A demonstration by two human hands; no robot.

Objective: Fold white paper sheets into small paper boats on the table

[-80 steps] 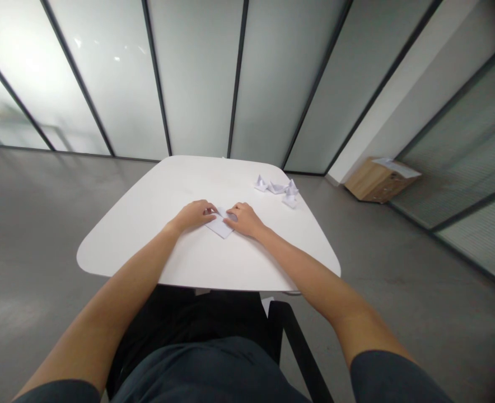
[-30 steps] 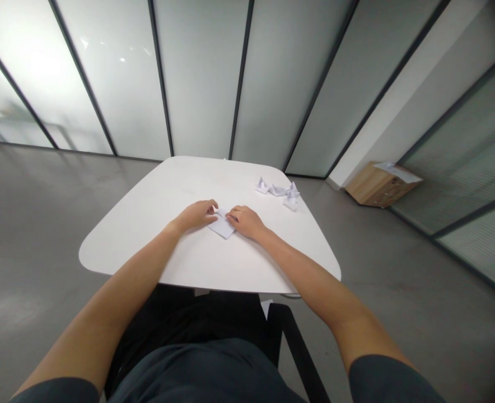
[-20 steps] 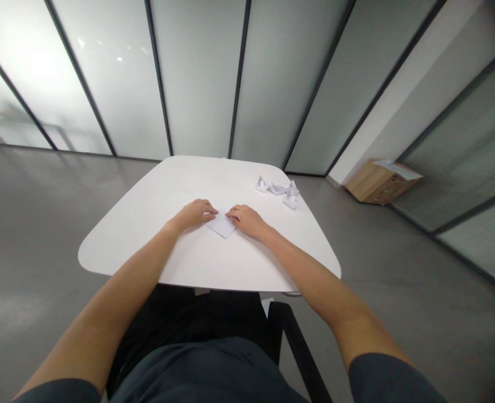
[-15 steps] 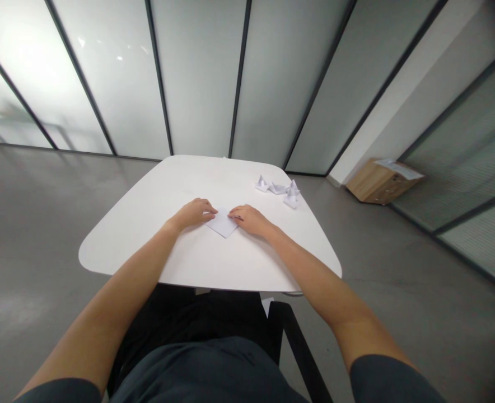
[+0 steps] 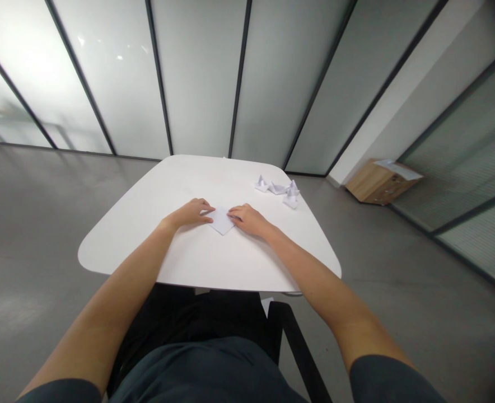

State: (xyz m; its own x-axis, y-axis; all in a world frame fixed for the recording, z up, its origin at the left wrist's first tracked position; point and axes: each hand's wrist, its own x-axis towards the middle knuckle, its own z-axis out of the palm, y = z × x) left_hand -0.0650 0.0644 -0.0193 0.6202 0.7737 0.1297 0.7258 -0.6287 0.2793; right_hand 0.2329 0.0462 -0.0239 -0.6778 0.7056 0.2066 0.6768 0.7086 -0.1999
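Note:
A small folded sheet of white paper (image 5: 221, 220) lies flat as a diamond on the white table (image 5: 214, 179), just in front of me. My left hand (image 5: 187, 212) sits at its left corner, fingertips on the paper. My right hand (image 5: 248, 220) lies at its right side, fingers pressed on the edge. Neither hand lifts the paper, and the fingers hide its side corners. Beyond my right hand lie several small folded white paper boats (image 5: 278, 187), out of reach of both hands' fingertips.
The rounded table stands on a grey floor, with frosted glass panels behind it. A wooden box (image 5: 377, 181) with paper on top sits on the floor by the wall at the right. A black chair frame (image 5: 298, 347) shows below the table's near edge.
The paper's raised flap has gone and the sheet now lies flatter. My hands have drawn slightly apart towards its side corners. The view has shifted a little.

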